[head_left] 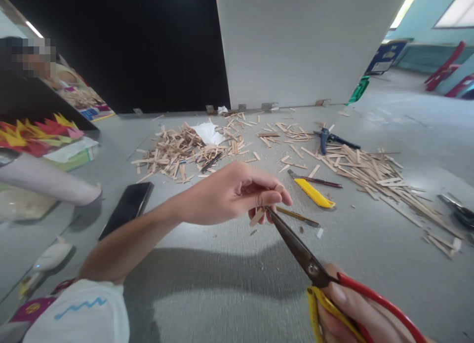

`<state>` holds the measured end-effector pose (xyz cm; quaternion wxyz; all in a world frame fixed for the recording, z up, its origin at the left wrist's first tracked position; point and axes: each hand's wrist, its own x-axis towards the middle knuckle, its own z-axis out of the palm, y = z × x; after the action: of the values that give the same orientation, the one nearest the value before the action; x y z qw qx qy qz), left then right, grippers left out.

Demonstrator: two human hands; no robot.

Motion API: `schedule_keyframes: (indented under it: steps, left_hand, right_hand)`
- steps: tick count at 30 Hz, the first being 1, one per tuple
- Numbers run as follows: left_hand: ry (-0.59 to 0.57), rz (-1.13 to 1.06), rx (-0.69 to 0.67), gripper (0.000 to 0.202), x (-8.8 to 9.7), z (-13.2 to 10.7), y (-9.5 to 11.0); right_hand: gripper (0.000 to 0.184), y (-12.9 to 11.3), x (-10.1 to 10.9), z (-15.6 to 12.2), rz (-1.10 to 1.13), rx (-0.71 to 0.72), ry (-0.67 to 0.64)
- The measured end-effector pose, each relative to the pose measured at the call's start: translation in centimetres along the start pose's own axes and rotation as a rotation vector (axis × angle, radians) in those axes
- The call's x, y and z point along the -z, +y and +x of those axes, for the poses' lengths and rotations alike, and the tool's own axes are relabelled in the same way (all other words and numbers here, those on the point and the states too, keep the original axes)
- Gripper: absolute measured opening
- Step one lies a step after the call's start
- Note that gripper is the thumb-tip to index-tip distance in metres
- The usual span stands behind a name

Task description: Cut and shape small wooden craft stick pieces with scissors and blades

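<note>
My left hand (237, 195) is held over the middle of the table, its fingers pinched around a small piece of thin wood (257, 217). A thin loop of what looks like thread or wire shows at the fingertips. My right hand (344, 303) grips scissors (301, 249) with red and yellow handles and dark blades. The blade tips reach the left fingertips, beside the wooden piece, and look nearly closed. Behind them lies a thin brownish stick or pencil (299, 216). A yellow utility knife (313, 192) rests just beyond, touching or close to a dark slim pen-like tool (324, 182).
A pile of wood scraps (170, 153) with white paper (208, 133) lies behind my left hand. Longer wood strips (370, 170) and a dark clamp-like tool (329, 138) are at right. A phone (128, 207) lies left. An upright black-and-white board (289, 47) bounds the back.
</note>
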<state>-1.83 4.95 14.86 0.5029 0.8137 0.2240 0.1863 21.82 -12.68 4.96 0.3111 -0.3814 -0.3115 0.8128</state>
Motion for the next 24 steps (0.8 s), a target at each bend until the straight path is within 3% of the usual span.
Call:
schedule_keyframes:
  steps: [4,9,12,18,22,24]
  left_hand:
    - [-0.035,-0.051,0.004,0.018,0.2,0.4,-0.4]
    - [-0.027,-0.173,0.065,0.024,-0.3,0.4,-0.6]
    - [-0.008,-0.161,0.068,0.025,-0.6,0.2,-0.4]
    - [0.199,0.111,-0.063,0.028,-1.6,-0.2,0.2]
    - [0.276,0.309,-0.170,0.030,-2.2,-0.3,-0.1]
    - [0.380,0.400,-0.218,0.026,-2.1,-0.2,-0.5]
  right_hand:
    - [0.077,0.4,0.1,0.4,0.113,-0.089,-0.018]
    - [0.063,-0.5,-0.8,0.4,0.180,0.066,-0.002]
    - [0.061,-0.5,-0.8,0.3,0.170,0.068,-0.030]
    - [0.063,0.4,0.1,1.0,0.100,0.165,-0.071]
    - [0.062,-0.1,0.2,0.7,0.048,0.066,-0.017]
    - [0.063,-0.3,0.1,0.3,-0.035,0.078,0.011]
